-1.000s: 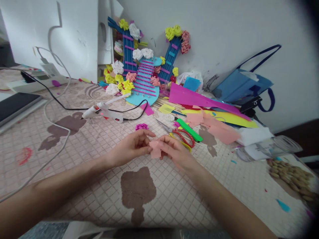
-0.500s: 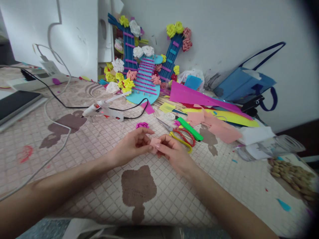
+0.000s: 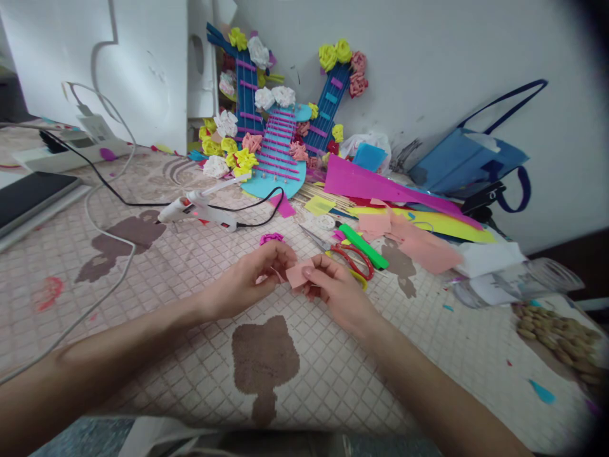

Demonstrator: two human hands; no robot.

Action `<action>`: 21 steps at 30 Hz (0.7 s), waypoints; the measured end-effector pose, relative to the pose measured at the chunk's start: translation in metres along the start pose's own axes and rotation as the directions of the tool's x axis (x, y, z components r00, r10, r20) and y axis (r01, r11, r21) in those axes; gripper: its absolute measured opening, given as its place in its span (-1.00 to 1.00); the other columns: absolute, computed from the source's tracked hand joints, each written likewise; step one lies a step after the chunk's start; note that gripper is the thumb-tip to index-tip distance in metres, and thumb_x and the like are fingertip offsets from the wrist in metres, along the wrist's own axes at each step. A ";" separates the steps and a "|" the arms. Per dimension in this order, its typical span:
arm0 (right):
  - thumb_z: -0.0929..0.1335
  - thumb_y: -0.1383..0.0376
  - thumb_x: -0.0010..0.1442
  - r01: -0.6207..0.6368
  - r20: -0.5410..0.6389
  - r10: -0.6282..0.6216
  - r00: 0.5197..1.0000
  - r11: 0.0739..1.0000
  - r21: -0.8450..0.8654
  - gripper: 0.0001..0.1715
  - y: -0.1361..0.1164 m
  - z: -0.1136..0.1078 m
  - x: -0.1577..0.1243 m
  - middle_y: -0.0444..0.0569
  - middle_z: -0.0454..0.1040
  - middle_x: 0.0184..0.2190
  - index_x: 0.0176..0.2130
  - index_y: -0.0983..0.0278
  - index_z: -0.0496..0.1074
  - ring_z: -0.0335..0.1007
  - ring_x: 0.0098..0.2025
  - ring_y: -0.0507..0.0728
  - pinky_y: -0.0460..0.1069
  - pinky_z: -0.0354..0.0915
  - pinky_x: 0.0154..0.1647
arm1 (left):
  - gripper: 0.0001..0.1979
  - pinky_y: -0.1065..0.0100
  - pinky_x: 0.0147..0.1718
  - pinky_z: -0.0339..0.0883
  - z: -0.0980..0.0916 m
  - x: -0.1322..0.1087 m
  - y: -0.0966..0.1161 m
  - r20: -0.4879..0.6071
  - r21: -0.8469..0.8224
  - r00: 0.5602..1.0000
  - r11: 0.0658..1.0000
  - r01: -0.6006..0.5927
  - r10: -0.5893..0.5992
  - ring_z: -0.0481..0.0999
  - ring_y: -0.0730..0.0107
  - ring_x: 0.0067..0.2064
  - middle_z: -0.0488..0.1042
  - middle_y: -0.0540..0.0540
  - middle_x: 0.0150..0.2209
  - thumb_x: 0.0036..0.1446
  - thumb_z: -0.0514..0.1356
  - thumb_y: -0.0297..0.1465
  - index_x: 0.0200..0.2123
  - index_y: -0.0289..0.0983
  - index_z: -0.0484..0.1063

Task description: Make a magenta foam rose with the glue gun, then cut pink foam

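Observation:
A small pink paper piece [image 3: 297, 275] is pinched between thumb and fingers of my right hand [image 3: 335, 289]. My left hand [image 3: 254, 276] is closed on another bit of pink paper [image 3: 280, 274] at the left side of that piece. Just behind my left hand sits a magenta paper flower [image 3: 271, 238]. Scissors with red handles [image 3: 354, 261] lie behind my right hand, beside a green cutter [image 3: 363, 245]. Part of a yellow handle shows below the red ones. The glue gun [image 3: 197, 211] rests on the table to the left, its cord curling behind.
Decorated blue boards with paper flowers [image 3: 280, 152] lean on the wall. Magenta paper [image 3: 380, 190], pink sheets [image 3: 425, 244] and a blue bag [image 3: 469, 162] are at the right. Peanuts [image 3: 559, 336] lie far right; a white cable [image 3: 117, 285] crosses the left.
My hands have moved slightly apart. More of the pink paper now shows between them, with a separate bit at my left fingers.

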State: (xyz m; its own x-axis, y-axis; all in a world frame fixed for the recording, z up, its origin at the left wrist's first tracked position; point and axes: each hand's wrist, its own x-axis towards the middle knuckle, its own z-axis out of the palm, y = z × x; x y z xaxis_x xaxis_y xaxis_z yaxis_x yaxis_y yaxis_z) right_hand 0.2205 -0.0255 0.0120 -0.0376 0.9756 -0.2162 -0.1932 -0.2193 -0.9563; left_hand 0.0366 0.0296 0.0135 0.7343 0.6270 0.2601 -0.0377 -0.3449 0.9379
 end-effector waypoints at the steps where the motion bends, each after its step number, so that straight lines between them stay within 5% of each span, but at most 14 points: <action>1: 0.43 0.18 0.04 -0.003 -0.001 0.003 1.000 1.000 0.008 -0.78 0.000 0.001 0.000 -0.16 0.45 -0.53 -0.42 0.25 0.36 0.29 -0.51 -0.02 -0.10 0.17 -0.52 | -0.72 0.34 -0.22 0.34 0.001 0.000 0.001 0.000 0.079 1.000 0.997 -0.022 0.022 0.45 0.41 -0.19 0.42 -0.06 -0.21 0.11 0.06 -0.62 -0.11 -0.27 0.30; 7: 0.44 0.17 0.03 0.033 0.013 -0.033 0.999 0.999 -0.001 -0.78 -0.002 0.005 -0.003 -0.19 0.38 -0.52 -0.43 0.25 0.38 0.26 -0.50 -0.02 -0.08 0.19 -0.48 | -0.96 0.39 -0.29 0.32 0.008 0.001 0.004 -0.040 0.212 0.998 0.977 -0.034 0.044 0.44 0.43 -0.28 0.46 -0.05 -0.34 0.15 0.17 -0.47 -0.33 -0.31 0.41; 14: 0.41 0.19 0.10 0.094 0.056 -0.093 0.994 0.996 -0.011 -0.81 0.002 0.004 -0.004 -0.17 0.39 -0.51 -0.41 0.25 0.39 0.24 -0.48 -0.03 -0.09 0.17 -0.47 | -0.83 0.31 -0.24 0.37 0.008 0.002 0.000 -0.061 -0.100 0.987 0.985 0.140 -0.147 0.49 0.36 -0.27 0.48 -0.10 -0.34 0.16 0.19 -0.34 -0.34 -0.36 0.42; 21: 0.40 0.18 0.11 0.102 0.059 -0.099 0.993 0.994 -0.049 -0.80 0.005 0.006 -0.005 -0.16 0.39 -0.52 -0.42 0.25 0.38 0.25 -0.47 -0.01 -0.08 0.19 -0.47 | -0.85 0.38 -0.25 0.39 0.009 0.003 -0.001 -0.058 -0.335 0.975 0.924 0.182 -0.213 0.52 0.43 -0.30 0.49 -0.06 -0.35 0.10 0.26 -0.39 -0.35 -0.38 0.41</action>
State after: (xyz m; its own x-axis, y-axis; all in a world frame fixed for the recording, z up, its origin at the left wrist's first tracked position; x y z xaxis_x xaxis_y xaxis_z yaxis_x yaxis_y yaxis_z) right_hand 0.2134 -0.0313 0.0098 -0.0761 0.9912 -0.1080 -0.1482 -0.1183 -0.9819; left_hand 0.0453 0.0257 0.0112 0.6846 0.7258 0.0669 -0.1284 0.0298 0.9913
